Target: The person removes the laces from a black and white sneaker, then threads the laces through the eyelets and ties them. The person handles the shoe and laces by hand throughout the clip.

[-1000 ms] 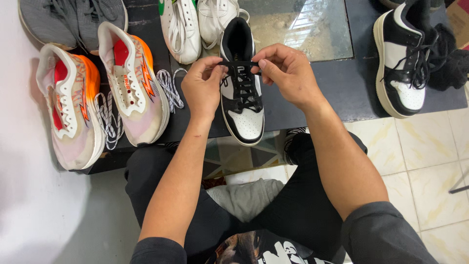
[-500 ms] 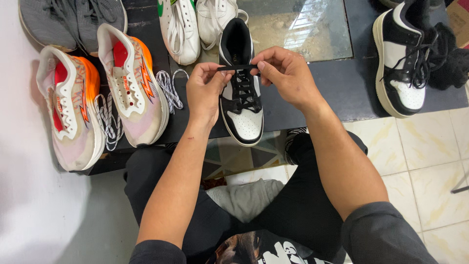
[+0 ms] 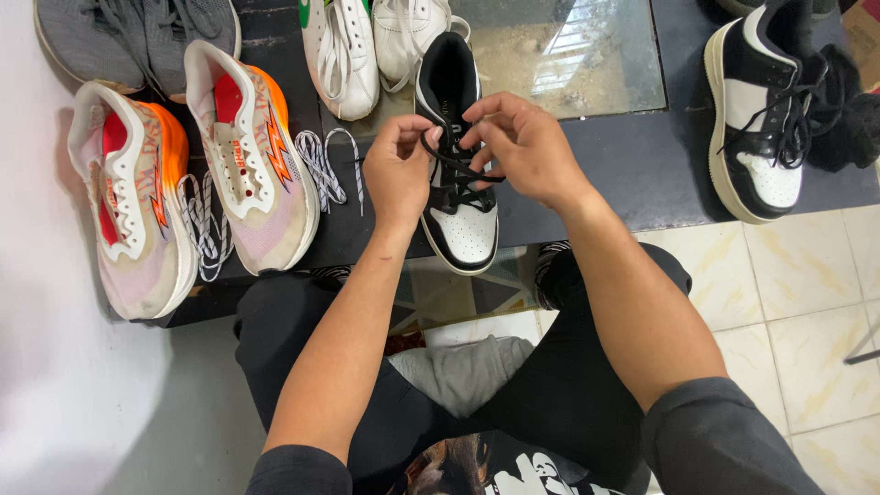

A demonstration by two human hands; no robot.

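I have the black-and-white leather low-top sneaker [image 3: 456, 183] lying on the dark table [image 3: 605, 183] right in front of me, toe pointing at my lap, its heel just short of the glass panel [image 3: 568, 55] set in the tabletop. Both my hands are over its tongue, close together. My left hand [image 3: 396, 170] pinches one run of the black lace [image 3: 458, 174] between thumb and forefinger, and my right hand [image 3: 527, 147] pinches the other run just beside it, fingers closed on the cord. To my eye I am partway up the lacing, with the lower eyelets crossed and the upper ones not yet filled; the next move, I judge, calls for a fine feed of a lace tip through an eyelet while the other hand keeps tension.

Left of this sneaker lie loose striped flat laces [image 3: 321, 165] and a pair of pale pink running shoes with orange heels [image 3: 247, 165], unlaced. Beyond it stand white sneakers [image 3: 344, 55] and, further left, grey knit ones [image 3: 137, 37]. Well to its right, at the table edge, sits the matching black-and-white sneaker [image 3: 756, 128], already laced
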